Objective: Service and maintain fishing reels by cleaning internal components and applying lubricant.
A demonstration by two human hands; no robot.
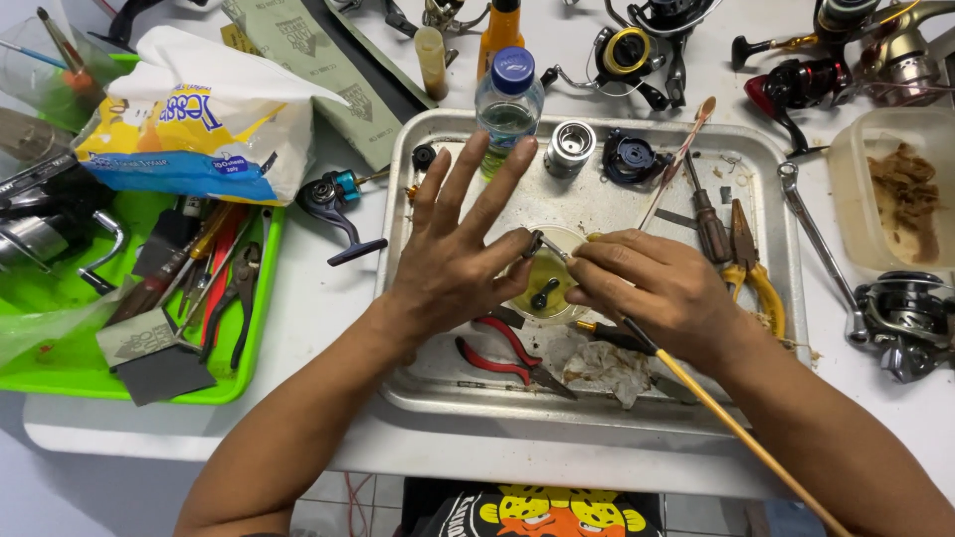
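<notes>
My left hand (453,254) hovers over a metal tray (438,383), fingers spread, pinching a small dark metal part (533,244) between thumb and forefinger. My right hand (652,288) grips a long wooden-handled brush (741,433) whose tip meets that part. Both work above a small clear bowl (545,280) of yellowish liquid that holds another dark part.
On the tray lie red-handled pliers (507,353), a crumpled rag (602,366), a screwdriver (708,219), yellow-handled pliers (751,268), a spool (570,147) and a water bottle (508,104). A green tray (60,368) of tools stands left, fishing reels (905,318) right and behind.
</notes>
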